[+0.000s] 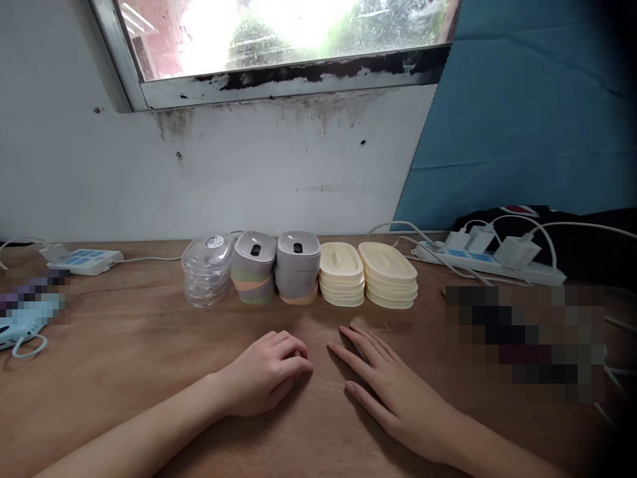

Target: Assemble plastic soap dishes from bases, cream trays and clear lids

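My left hand [269, 372] rests on the wooden table [164, 358] with its fingers loosely curled in, and nothing shows in it. To its right, my right hand [383, 378] lies palm down, fingers stretched and spread, holding nothing. Beyond both hands stands a row of stacks. From the left come clear plastic lids [206, 272], then two piles of grey oval covers with a dark slot, the left pile [253, 259] including green and orange bands and the right pile [298, 262] an orange one. Two piles of pale yellow oval lids follow, one [341, 265] beside the other [391, 272].
A power strip [84, 261] lies at the back left, and a longer one [492, 262] with plugs and cables at the back right. A light-blue object with a loop [30, 325] is at the left, partly blurred. The wall [279, 172] and a blue cloth [497, 133] bound the back.
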Action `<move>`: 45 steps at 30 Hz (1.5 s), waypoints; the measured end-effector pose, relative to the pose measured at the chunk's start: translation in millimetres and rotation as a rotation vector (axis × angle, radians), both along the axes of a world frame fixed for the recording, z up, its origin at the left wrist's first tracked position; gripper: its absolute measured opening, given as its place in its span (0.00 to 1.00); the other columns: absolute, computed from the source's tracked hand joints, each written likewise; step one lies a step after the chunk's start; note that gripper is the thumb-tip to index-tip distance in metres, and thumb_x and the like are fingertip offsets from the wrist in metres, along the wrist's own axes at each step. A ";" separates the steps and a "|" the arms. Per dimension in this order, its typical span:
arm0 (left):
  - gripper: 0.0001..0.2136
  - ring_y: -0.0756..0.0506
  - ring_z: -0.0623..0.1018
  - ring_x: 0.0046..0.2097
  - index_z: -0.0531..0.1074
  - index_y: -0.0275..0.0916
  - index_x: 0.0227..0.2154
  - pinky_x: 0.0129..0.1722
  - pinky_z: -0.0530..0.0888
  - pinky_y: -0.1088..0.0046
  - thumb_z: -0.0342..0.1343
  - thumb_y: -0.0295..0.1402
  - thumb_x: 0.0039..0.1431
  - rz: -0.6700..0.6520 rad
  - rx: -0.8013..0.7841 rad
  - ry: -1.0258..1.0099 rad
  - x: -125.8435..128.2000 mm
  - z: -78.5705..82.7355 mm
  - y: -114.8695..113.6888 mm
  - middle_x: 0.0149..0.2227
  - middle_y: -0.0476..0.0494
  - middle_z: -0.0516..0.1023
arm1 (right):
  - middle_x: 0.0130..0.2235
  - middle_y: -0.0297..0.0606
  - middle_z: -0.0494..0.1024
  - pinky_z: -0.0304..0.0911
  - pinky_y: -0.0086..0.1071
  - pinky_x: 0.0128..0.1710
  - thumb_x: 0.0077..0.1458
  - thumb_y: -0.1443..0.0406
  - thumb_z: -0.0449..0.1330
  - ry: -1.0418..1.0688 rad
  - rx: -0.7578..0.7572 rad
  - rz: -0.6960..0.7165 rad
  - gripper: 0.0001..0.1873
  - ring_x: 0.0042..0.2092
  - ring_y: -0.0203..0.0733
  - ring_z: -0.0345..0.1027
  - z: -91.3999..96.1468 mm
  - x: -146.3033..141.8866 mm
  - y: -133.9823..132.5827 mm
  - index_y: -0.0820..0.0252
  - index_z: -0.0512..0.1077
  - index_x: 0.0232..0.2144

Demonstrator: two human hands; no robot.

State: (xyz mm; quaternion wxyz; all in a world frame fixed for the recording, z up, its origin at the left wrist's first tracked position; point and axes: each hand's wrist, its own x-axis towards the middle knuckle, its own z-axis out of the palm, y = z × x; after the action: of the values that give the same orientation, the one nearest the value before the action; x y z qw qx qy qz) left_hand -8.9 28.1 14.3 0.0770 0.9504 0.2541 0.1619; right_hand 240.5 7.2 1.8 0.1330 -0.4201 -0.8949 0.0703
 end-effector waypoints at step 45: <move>0.17 0.44 0.71 0.51 0.66 0.35 0.50 0.51 0.68 0.64 0.40 0.30 0.62 0.306 -0.259 -0.380 -1.9 -2.1 5.7 0.51 0.39 0.71 | 0.48 0.45 0.64 0.60 0.36 0.50 0.59 0.70 0.48 0.221 0.168 0.310 0.09 0.53 0.43 0.59 23.6 33.6 8.5 0.57 0.63 0.42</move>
State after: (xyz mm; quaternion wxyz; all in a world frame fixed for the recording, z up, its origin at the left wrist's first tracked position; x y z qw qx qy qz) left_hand -10.8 33.8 12.2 0.2186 0.8357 0.3944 0.3135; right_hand 274.1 15.8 25.5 0.2525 -0.2544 -0.9316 0.0609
